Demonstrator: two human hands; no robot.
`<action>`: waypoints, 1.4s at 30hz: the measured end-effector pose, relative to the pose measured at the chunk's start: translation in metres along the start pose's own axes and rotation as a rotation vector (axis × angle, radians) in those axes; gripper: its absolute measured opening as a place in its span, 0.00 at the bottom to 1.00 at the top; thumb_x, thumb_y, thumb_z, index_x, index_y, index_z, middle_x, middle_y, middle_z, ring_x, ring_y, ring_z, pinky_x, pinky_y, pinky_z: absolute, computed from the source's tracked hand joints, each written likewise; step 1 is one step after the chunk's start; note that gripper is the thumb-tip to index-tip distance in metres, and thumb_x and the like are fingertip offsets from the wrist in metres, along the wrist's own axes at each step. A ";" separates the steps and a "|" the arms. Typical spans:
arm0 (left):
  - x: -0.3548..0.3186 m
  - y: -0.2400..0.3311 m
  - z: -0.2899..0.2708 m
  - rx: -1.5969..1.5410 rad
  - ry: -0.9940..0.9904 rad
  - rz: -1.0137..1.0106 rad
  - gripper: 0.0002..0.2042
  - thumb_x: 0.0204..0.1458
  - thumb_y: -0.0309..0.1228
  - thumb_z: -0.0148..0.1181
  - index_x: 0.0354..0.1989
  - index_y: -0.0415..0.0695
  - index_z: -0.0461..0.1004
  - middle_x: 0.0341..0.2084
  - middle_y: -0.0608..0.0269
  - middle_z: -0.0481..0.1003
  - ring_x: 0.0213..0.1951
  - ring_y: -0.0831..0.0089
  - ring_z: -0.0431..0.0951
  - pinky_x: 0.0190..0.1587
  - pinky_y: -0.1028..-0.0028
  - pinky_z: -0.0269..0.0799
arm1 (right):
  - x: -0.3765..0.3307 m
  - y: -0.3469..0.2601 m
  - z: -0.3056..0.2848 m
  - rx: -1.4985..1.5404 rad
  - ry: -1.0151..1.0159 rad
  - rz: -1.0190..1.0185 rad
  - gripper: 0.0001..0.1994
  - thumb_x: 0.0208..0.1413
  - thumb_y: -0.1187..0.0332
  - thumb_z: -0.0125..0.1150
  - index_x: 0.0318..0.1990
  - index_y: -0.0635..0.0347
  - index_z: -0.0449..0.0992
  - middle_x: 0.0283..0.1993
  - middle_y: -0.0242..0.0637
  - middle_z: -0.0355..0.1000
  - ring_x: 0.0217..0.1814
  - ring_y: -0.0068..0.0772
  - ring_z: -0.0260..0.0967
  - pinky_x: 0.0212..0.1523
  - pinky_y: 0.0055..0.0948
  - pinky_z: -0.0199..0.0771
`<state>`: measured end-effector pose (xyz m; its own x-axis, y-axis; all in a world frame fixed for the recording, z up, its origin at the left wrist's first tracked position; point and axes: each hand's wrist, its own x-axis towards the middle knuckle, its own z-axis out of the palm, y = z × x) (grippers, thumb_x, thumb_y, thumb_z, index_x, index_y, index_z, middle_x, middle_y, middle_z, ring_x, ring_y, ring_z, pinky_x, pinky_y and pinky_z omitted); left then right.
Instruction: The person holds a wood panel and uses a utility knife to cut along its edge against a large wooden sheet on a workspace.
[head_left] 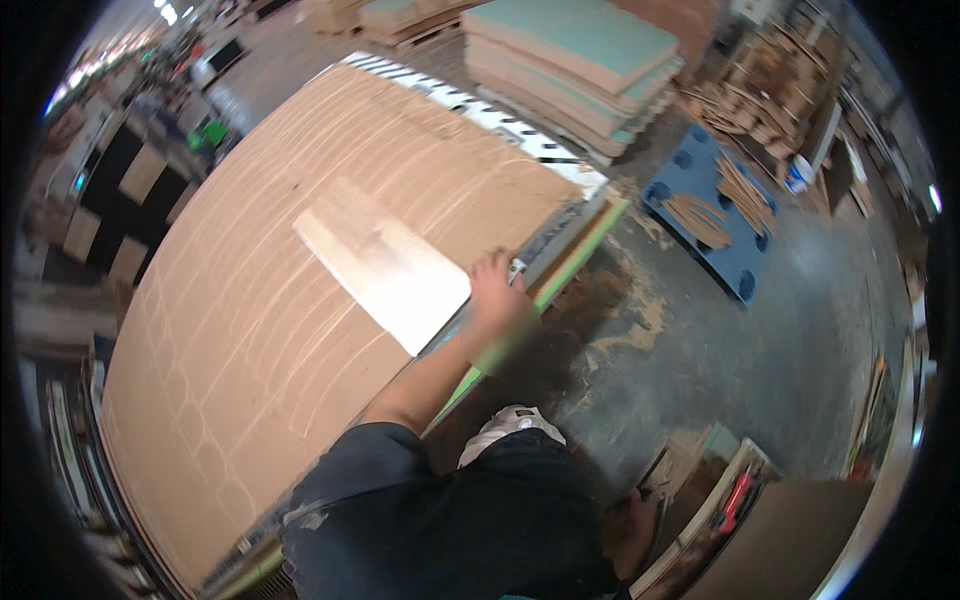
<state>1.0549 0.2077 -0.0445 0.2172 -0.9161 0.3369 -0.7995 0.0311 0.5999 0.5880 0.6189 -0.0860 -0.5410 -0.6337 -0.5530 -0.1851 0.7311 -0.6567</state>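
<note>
My left hand (493, 290) is at the near edge of a large brown-topped table, beside the rounded corner of a pale wooden panel (400, 290). Its fingers are bent and close together. A small shiny metal piece (516, 268) shows by the thumb, and what the fingers close on is hidden. The panel lies flat on the tabletop (240, 300), which is marked with many curved light lines. Low on my right, my right hand (632, 520) hangs in shadow beside some upright boards (690, 500); its fingers are too dark to make out.
A red tool (737, 495) rests among the boards at lower right. On the floor, a blue pallet (715, 240) carries thin curved brown strips (745, 195). Beyond the table stand stacked green-topped sheets (575, 45). A scrap pile (770, 90) and white bucket (799, 175) are farther right.
</note>
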 end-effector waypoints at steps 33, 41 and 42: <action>0.020 -0.057 -0.019 0.541 0.104 -0.856 0.46 0.70 0.66 0.50 0.87 0.48 0.53 0.85 0.28 0.44 0.87 0.38 0.40 0.86 0.43 0.31 | 0.378 -0.335 0.015 -0.383 -0.439 -0.422 0.22 0.68 0.62 0.75 0.60 0.55 0.70 0.35 0.33 0.75 0.31 0.27 0.73 0.36 0.32 0.76; 0.075 -0.004 0.054 0.613 0.153 -0.987 0.44 0.70 0.65 0.49 0.88 0.52 0.53 0.86 0.33 0.46 0.87 0.41 0.41 0.86 0.44 0.31 | 0.462 -0.415 -0.049 -0.358 -0.427 -0.373 0.21 0.68 0.67 0.73 0.61 0.54 0.67 0.37 0.36 0.77 0.35 0.28 0.76 0.38 0.32 0.77; 0.078 -0.002 0.057 0.621 0.169 -1.011 0.43 0.70 0.64 0.49 0.88 0.54 0.53 0.86 0.35 0.46 0.87 0.42 0.42 0.86 0.44 0.32 | 0.474 -0.418 -0.052 -0.355 -0.433 -0.381 0.22 0.69 0.69 0.72 0.63 0.54 0.66 0.38 0.36 0.77 0.36 0.29 0.77 0.39 0.33 0.78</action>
<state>1.0415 0.1136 -0.0610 0.9364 -0.3492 0.0337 -0.3482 -0.9134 0.2109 0.3660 0.0257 -0.0470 -0.0212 -0.8538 -0.5202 -0.5958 0.4286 -0.6792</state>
